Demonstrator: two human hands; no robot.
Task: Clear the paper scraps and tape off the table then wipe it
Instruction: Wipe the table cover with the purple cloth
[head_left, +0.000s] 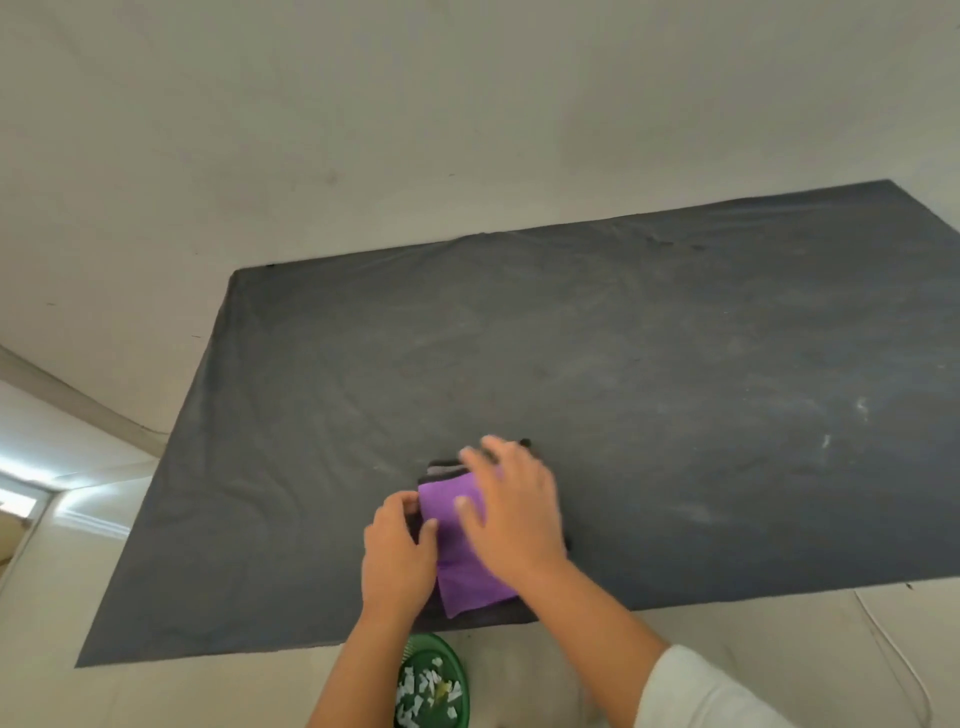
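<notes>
1. A dark cloth-covered tabletop (623, 338) fills most of the view, with faint pale smears towards its right side.
2. A folded purple cloth (467, 561) lies near the tabletop's near edge, on top of a darker folded layer.
3. The right hand (511, 512) lies flat on the cloth, grip wide with fingers spread, blurred.
4. The left hand (397, 553) pinches the cloth's left edge between thumb and fingers.
5. A green basket (457, 660) below the near edge holds white paper scraps (423, 688).
</notes>
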